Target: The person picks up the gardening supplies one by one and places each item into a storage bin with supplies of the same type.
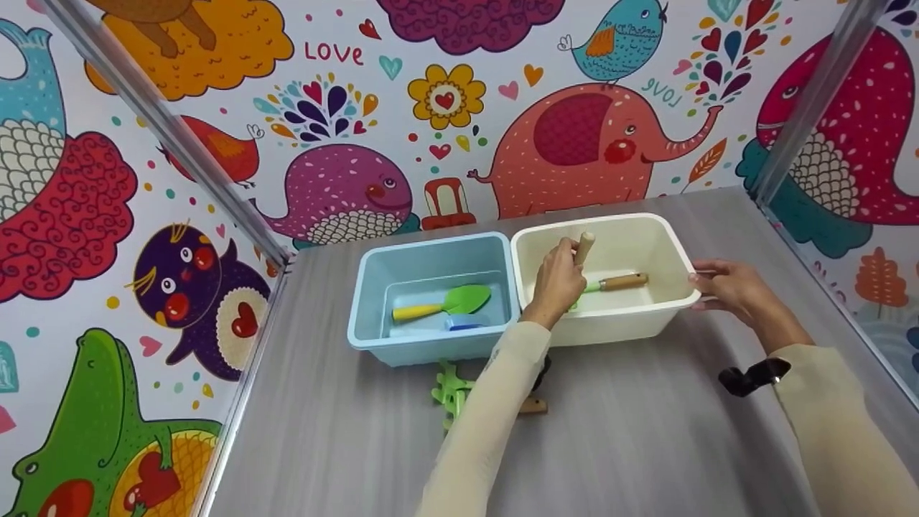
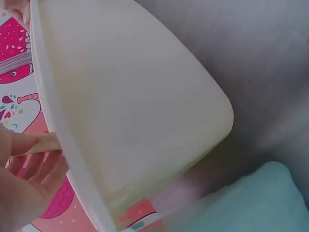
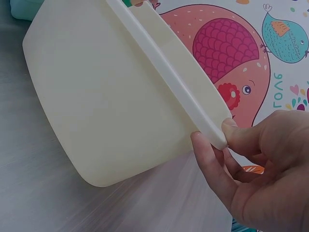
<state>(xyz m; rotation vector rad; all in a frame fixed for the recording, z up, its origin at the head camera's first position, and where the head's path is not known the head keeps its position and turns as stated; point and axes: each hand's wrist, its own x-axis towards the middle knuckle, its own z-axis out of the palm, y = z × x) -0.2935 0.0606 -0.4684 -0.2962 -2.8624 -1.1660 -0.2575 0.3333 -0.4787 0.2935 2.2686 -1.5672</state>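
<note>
Clamping fingers and thumb of the left grip point(image 1: 560, 283) round a wooden-handled tool point(image 1: 584, 248), handle tilted up inside the cream bin point(image 1: 610, 329); cannot tell the shape of the head, hidden below. Pinching the same bin's rim at its right end with the right grip point(image 1: 729, 287), thumb and fingers on either side of the lip.

Judging by looks, likely light, stiff and hardly fragile, with bare wood not too slippery; best taken round the middle of the handle. For the bin, expect thin, smooth plastic, apt to slide on the table point(image 1: 330, 431) unless steadied by the rim.

Count two bins side by side, one cream, one blue point(image 1: 431, 352). In the cream one, count two wooden handles: the raised one and a second tool's point(image 1: 623, 281), lying down. In the blue one, count one green trowel point(image 1: 467, 299) with a yellow handle and one blue piece point(image 1: 463, 323). On the table, make out one green toothed piece point(image 1: 451, 393) and one wooden end point(image 1: 533, 407), partly behind the left sleeve point(image 1: 495, 409); cannot tell whether joined.
</note>
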